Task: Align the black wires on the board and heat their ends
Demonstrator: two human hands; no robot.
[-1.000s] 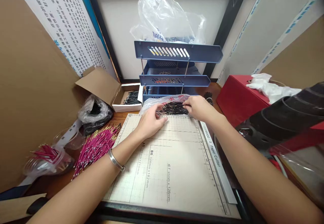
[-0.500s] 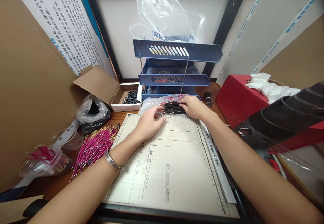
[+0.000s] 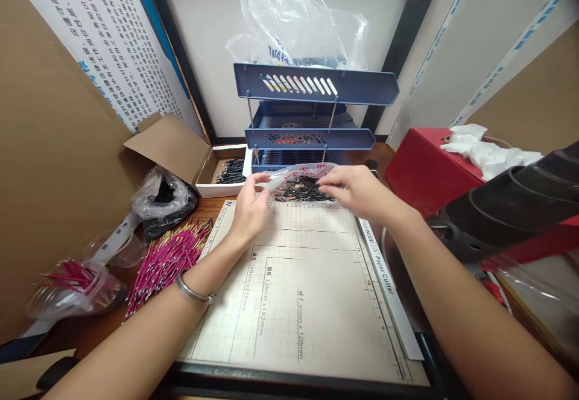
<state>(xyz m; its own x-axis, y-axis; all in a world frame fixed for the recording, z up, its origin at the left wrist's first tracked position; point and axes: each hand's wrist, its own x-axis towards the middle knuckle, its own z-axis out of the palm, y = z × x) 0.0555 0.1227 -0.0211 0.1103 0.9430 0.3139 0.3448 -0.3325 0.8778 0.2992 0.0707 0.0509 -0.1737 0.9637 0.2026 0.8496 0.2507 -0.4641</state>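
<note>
A clear plastic bag (image 3: 292, 174) with red print lies at the far edge of the paper cutter board (image 3: 325, 303). Thin black pieces (image 3: 298, 191) with shiny ends fill it. At the bag's left side, my left hand (image 3: 252, 210) has its thumb and fingers closed on the plastic edge. From the right, my right hand (image 3: 355, 190) reaches over the black pieces, its fingertips drawn together at the bag's opening. What those fingertips hold, if anything, is too small to make out.
Magenta sticks with gold ends (image 3: 167, 261) are heaped left of the board, beside plastic cups (image 3: 85, 294). Behind stand an open carton (image 3: 221, 190) and a blue tray rack (image 3: 316, 86). To the right are a red box (image 3: 420, 171) and a black tube (image 3: 511, 201).
My left hand has moved left and up onto the bag's edge. The bag's plastic is lifted more, and its contents look more spread out. My right hand has shifted slightly to the right.
</note>
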